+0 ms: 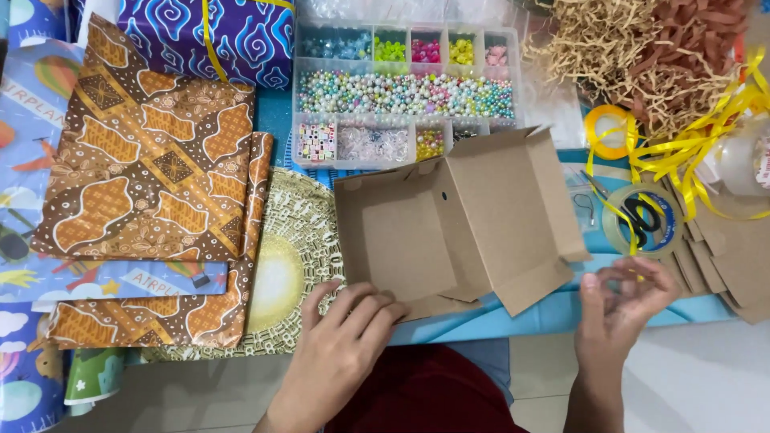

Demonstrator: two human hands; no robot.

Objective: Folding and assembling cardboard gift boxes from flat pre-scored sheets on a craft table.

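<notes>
A brown cardboard box point(457, 220) lies open on the blue table, its flaps spread and its inside bare. My left hand point(341, 337) rests flat on the near left flap, fingers pointing toward the box. Off the table's near edge to the right, my right hand point(622, 301) hovers with fingers curled loosely, thumb and fingertips close together; whether it pinches something small I cannot tell. A roll of clear tape point(639, 220) lies just beyond that hand.
A clear bead organiser point(405, 92) sits behind the box. Brown patterned wrapping sheets point(148, 160) lie stacked at left, above a round woven mat point(285, 273). Shredded paper filler point(642, 56), yellow ribbon point(682, 144) and flat cardboard pieces point(734, 256) crowd the right.
</notes>
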